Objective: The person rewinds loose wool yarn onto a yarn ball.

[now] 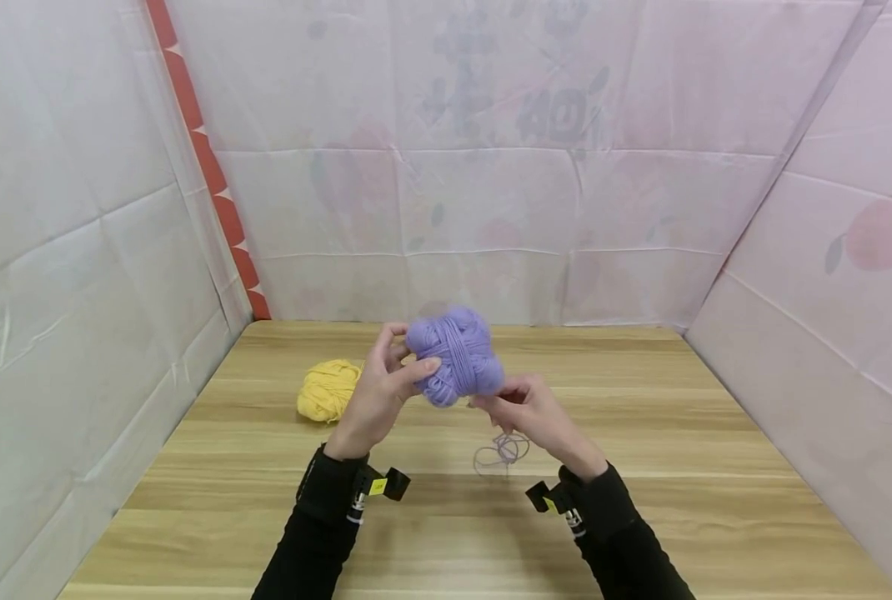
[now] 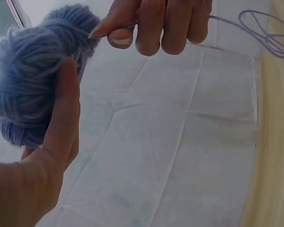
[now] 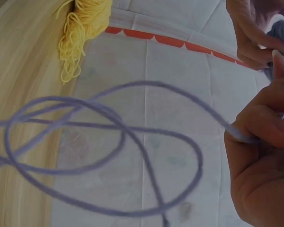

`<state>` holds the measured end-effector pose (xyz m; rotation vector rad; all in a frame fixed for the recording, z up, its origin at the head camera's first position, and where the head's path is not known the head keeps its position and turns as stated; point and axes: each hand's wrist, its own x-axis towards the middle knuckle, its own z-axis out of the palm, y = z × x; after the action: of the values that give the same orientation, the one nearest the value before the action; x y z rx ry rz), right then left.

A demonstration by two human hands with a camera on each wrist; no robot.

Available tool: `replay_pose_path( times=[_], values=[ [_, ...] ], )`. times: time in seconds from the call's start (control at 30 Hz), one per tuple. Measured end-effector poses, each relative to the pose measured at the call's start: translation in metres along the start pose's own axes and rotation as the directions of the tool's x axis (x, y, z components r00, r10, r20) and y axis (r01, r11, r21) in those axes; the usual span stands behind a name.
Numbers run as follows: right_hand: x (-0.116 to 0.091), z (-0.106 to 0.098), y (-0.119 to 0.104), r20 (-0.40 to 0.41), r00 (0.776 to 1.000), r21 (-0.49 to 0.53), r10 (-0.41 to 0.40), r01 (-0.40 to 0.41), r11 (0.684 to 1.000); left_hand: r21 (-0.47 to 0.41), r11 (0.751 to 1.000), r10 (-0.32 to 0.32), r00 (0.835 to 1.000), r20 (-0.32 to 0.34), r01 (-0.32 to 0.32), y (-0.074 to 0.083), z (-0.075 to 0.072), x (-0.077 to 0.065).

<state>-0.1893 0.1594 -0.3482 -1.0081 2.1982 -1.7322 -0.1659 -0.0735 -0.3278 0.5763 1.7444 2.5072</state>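
A purple ball of yarn [image 1: 457,354], wound round its middle, is held up over the table by my left hand [image 1: 382,387], thumb on the near side and fingers behind. At the ball's lower right, my right hand [image 1: 528,412] pinches its loose strand between thumb and forefinger. In the left wrist view the strand [image 2: 222,19] runs through the curled fingers of the right hand [image 2: 156,23] and out the other side. Loose loops of that strand [image 3: 199,161] dangle below the right hand in the right wrist view.
A yellow ball of yarn [image 1: 329,390] lies on the wooden table [image 1: 446,533] left of my left hand, some strands [image 3: 68,56] trailing from it. White printed sheets [image 1: 483,200] wall the table at the back and both sides.
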Motion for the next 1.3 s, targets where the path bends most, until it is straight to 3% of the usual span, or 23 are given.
replay_pose_path(
  times=[0.1,0.23,0.43,0.53,0.6,0.73,0.9,1.1,1.2,1.3],
  values=[
    [-0.002,-0.005,0.0,0.007,1.0,0.012,0.013,-0.014,1.0,0.003,1.0,-0.03,0.994,0.103,0.03,0.002,0.0,-0.002],
    [-0.005,-0.013,-0.001,0.036,0.999,0.009,0.017,-0.017,1.0,0.045,0.997,-0.065,0.974,0.215,0.057,0.004,-0.001,-0.003],
    [-0.007,-0.025,-0.001,0.097,0.995,-0.025,-0.004,0.006,1.0,0.161,0.986,-0.097,0.923,0.374,0.038,0.002,-0.002,-0.003],
    [-0.007,-0.029,-0.003,0.11,0.993,-0.029,0.034,-0.031,0.999,0.249,0.968,-0.131,0.898,0.42,0.024,0.001,-0.001,-0.003],
    [-0.007,-0.03,-0.004,0.102,0.993,-0.026,0.066,-0.064,0.998,0.317,0.948,-0.16,0.891,0.424,0.02,0.001,-0.001,-0.003],
    [-0.007,-0.031,-0.003,0.043,0.994,-0.045,0.103,-0.101,0.994,0.444,0.896,-0.212,0.893,0.398,0.015,-0.001,0.0,-0.003],
    [-0.008,-0.029,-0.003,-0.051,0.994,-0.103,0.101,-0.106,0.989,0.583,0.812,-0.219,0.903,0.369,-0.041,-0.004,0.002,-0.002],
    [-0.009,-0.024,-0.007,-0.149,0.986,-0.128,0.073,-0.092,0.988,0.675,0.738,-0.214,0.94,0.267,-0.024,-0.009,0.004,0.0],
    [-0.01,-0.022,-0.01,-0.158,0.986,-0.128,0.047,-0.068,0.989,0.687,0.726,-0.191,0.963,0.19,0.009,-0.01,0.004,0.001],
    [-0.01,-0.019,-0.013,-0.142,0.99,-0.136,0.003,-0.023,0.99,0.662,0.747,-0.155,0.983,0.098,0.052,-0.01,0.004,0.003]
  ],
)
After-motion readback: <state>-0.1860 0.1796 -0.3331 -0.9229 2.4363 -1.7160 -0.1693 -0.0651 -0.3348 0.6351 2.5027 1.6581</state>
